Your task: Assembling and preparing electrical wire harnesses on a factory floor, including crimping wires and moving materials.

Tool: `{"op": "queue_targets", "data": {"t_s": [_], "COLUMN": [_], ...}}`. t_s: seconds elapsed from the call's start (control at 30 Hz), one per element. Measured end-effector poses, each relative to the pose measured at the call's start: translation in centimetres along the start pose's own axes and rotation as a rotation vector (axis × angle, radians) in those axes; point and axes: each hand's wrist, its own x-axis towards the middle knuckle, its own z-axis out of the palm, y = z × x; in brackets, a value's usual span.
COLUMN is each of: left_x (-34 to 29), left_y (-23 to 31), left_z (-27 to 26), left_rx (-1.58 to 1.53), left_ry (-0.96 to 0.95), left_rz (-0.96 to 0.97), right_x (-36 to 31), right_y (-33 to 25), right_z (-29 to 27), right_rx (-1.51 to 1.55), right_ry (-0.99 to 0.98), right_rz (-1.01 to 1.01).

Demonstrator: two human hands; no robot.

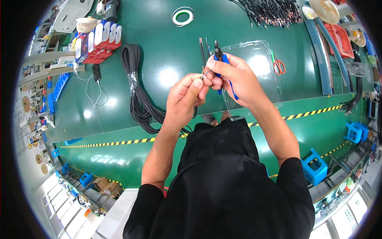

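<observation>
Close in front of my body, both hands meet over the near part of the green table. My left hand [184,95] is closed, thumb and fingers pinching the end of a thin cable [203,76]. Beside it, my right hand [240,79] is closed round blue-handled side cutters [225,59], whose dark jaws point away from me. Its thumb and fingertips also pinch at the thin wire coming from the left hand. Just beyond my fingers lie a few short dark cables [202,49] with stripped ends. My fingers hide most of the held cable.
A coil of black cable [133,65] lies left, a clear plastic tray [254,44] right, partly under my right arm. Red-handled scissors [279,67] are beyond it. Farther off are a tape roll [183,17], a cable pile [274,14] and stacked boxes [104,38].
</observation>
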Motion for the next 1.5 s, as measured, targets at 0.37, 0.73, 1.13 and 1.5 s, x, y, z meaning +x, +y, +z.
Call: {"op": "queue_targets", "data": {"t_s": [0.37,0.73,1.13,1.5], "left_x": [-0.1,0.1,1.0,1.6], "left_y": [-0.4,-0.4,-0.4,-1.8], "left_z": [0.1,0.5,1.9,2.3], "left_rx": [-0.088,0.259,0.456,0.007], "left_ry": [-0.098,-0.126,-0.143,-0.142], "left_rz": [0.069,0.048,0.069,-0.148], "right_x": [0.7,-2.3,-3.0,-3.9], "right_y": [0.3,-0.9,-1.4,0.4], "right_z": [-2.3,-2.7,-2.9,-4.8], "right_rx": [-0.041,-0.653,-0.894,-0.740], "right_ry": [-0.163,-0.037,0.014,0.185], "right_rz": [0.030,-0.403,-0.501,-0.536]}}
